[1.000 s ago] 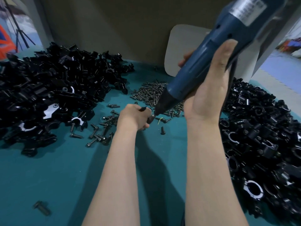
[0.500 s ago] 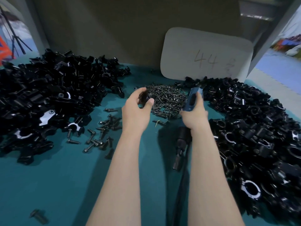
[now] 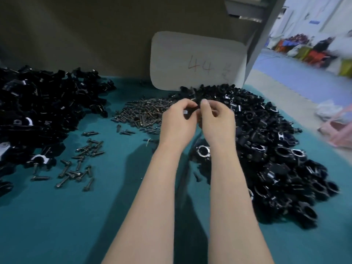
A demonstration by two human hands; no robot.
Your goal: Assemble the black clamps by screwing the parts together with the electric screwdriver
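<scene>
Black clamp piles: 2; screw heaps: 2; hands: 2.

Two bare forearms reaching forward, hands meeting fingertip to fingertip.

Both forearms run up from the bottom edge, side by side and nearly parallel, drawing closer toward the wrists. The bare left hand shows its back, fingers curled inward and thumb tip pressed toward the forefinger in a pinch. The bare right hand mirrors it, back of the hand up, forefinger and thumb bent toward the left hand's fingertips. The two pinches almost touch, with something small and dark between them that cannot be made out. Wrists are straight and level with each other.
</scene>
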